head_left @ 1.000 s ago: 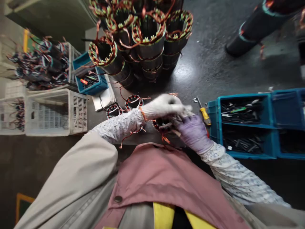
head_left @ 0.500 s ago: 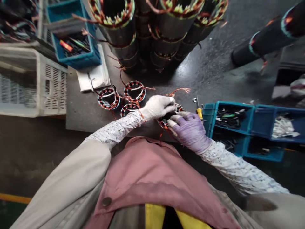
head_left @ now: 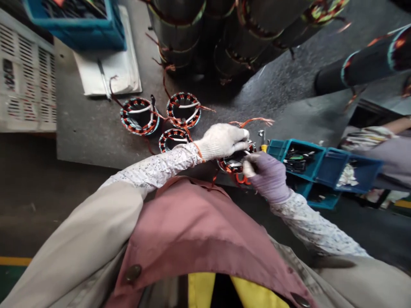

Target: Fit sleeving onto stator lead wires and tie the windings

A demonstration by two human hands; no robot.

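A wound stator ring (head_left: pixel 228 167) with copper-coloured coils lies at the table's front edge, partly hidden under my hands. My left hand (head_left: pixel 226 140), in a white glove, reaches over its far side with the fingers closed on it. At the ring's right side is my right hand (head_left: pixel 268 174), in a purple glove, thumb and fingers pinched around a thin white sleeve (head_left: pixel 247 152). Orange scissor-like handles (head_left: pixel 242 179) show just below the ring. To the left lie three more stators: one near the notebook (head_left: pixel 139 116), another behind (head_left: pixel 183 110), the third partly under my left sleeve (head_left: pixel 173 140).
Tall stacks of stators (head_left: pixel 180 34) stand at the back. A yellow-handled tool (head_left: pixel 263 146) lies beside blue bins (head_left: pixel 305 158) of small parts on the right. A blue crate (head_left: pixel 77 32) and white notebook (head_left: pixel 112 77) are at left. Another person's sleeve (head_left: pixel 391 154) shows far right.
My right hand has drawn back slightly right and down from the ring and now pinches the white sleeve. My left hand stays on the stator. The whole view has shifted closer.
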